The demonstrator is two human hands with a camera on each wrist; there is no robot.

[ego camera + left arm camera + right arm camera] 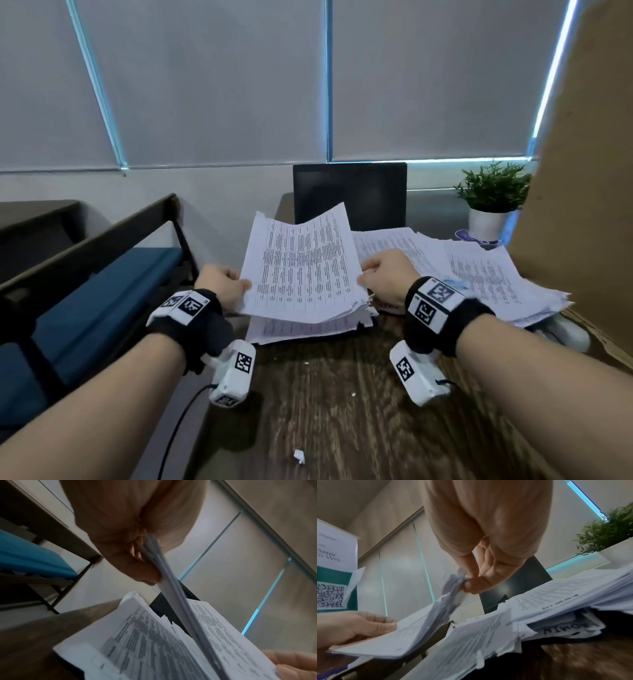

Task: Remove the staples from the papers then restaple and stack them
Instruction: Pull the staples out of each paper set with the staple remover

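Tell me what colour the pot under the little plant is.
White pot, clearest in the head view.

The held sheaf of papers (301,270) is thin white printed paper, matt, with ragged, torn-looking corners. The table (342,411) shows dark wood grain with a dull finish. The laptop screen (349,195) is black and slightly glossy. The plant pot (486,224) looks like smooth white ceramic, perhaps plastic. The window blinds (205,85) are matt grey fabric. The wrist bands (442,329) are black cloth.
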